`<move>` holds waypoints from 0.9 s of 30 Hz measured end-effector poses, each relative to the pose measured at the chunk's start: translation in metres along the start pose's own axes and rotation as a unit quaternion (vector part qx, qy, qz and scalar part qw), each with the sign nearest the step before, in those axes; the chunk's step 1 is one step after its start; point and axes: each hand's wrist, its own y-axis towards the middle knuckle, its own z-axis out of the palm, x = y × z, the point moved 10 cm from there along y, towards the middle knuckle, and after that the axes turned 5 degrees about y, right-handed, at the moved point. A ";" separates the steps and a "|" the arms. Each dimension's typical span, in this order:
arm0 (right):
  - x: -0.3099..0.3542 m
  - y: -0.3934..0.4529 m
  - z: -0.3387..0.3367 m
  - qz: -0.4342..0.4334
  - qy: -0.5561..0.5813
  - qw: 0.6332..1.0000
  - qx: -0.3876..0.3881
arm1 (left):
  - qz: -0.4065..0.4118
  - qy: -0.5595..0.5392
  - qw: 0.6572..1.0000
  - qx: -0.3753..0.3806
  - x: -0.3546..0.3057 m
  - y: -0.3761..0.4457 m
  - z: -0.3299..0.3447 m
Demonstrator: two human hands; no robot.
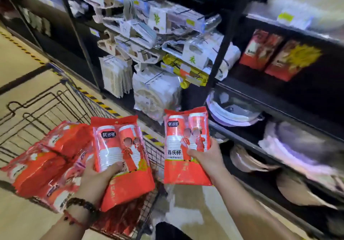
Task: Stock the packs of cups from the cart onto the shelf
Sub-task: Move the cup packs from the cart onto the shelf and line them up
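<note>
Bare forearms, dark bead bracelet (pixel 81 205), red string bracelet (pixel 73 219)

upper right shelf (pixel 290 33): open dark room right of two red boxes (pixel 275 55). lower shelves crowded with stacked plates (pixel 242 109). hanging packets (pixel 149 35) block the far middle. the black upright post (pixel 221 53) divides the bays. cart (pixel 37 109): far left half open, near half filled with red packs (pixel 46 165).

We count two red packs of cups in hand, one in our left hand (pixel 96 176) and one in our right hand (pixel 206 158); two red boxes (pixel 279 55) stand on the shelf (pixel 297 109).
</note>
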 end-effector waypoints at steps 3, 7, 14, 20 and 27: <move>-0.019 -0.028 -0.046 0.009 0.033 0.998 -0.056 | -0.003 0.023 0.999 0.041 0.002 -0.010 0.031; -0.030 -0.066 -0.104 0.005 0.043 0.991 -0.123 | 0.008 0.051 0.992 0.112 0.000 -0.028 0.090; -0.045 -0.114 -0.204 -0.002 0.071 0.968 -0.240 | 0.054 0.101 0.975 0.189 -0.016 -0.053 0.189; -0.056 -0.128 -0.281 0.001 0.089 0.948 -0.306 | 0.065 0.137 0.959 0.240 -0.030 -0.064 0.275; -0.068 -0.116 -0.370 0.005 0.095 0.924 -0.371 | 0.109 0.170 0.943 0.266 -0.056 -0.073 0.369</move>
